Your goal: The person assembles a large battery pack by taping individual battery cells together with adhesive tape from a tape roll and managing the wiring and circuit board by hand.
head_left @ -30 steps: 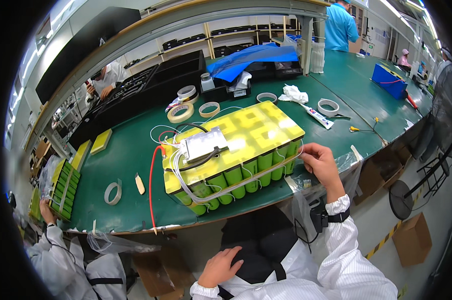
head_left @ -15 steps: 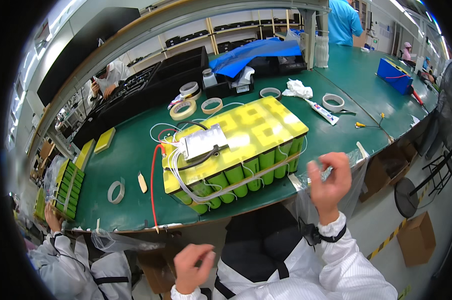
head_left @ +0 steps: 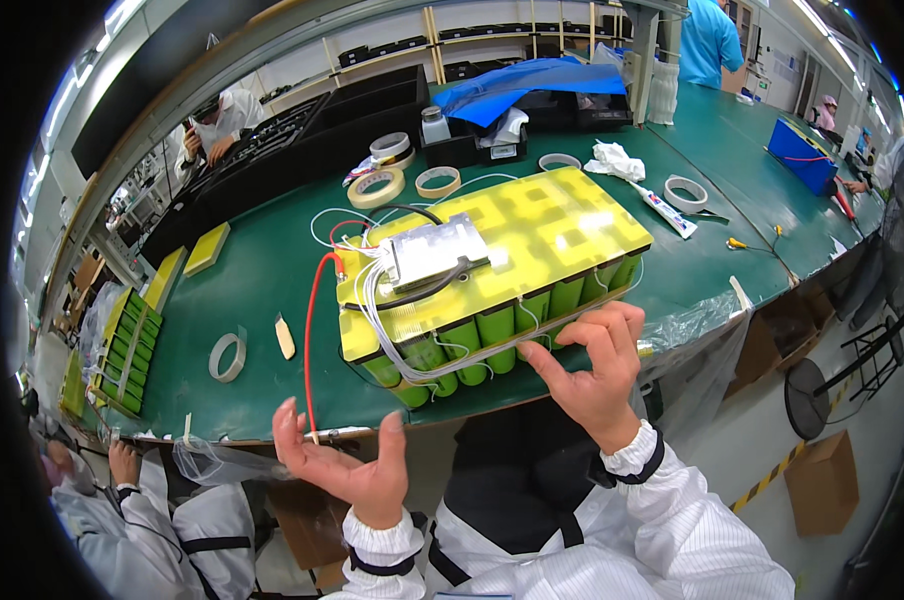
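A large battery pack [head_left: 542, 220] of green cylindrical cells [head_left: 495, 330] under a yellow top sheet lies on the green table in front of me. On its top sits a silver circuit module [head_left: 437, 250], from which a bundle of white wires [head_left: 377, 325] bends down and along the front side. My right hand [head_left: 597, 375] is at the pack's front right, fingers bent and thumb apart, fingertips close to the wire run; contact is unclear. Palm up, my left hand [head_left: 352, 465] hangs off the table edge, empty, fingers spread, near the lower end of a red cable [head_left: 310, 340].
Tape rolls [head_left: 377, 187], a glue tube [head_left: 667, 213] and crumpled white tissue [head_left: 615, 160] lie behind the pack. Left are another tape roll [head_left: 228, 357] and a smaller cell pack [head_left: 129, 350] beside a co-worker's hand [head_left: 124, 463]. A blue battery [head_left: 802, 155] stands far right.
My right hand has moved left to the pack's front side. My left hand has risen toward the table edge and its fingers have spread. The view has shifted slightly.
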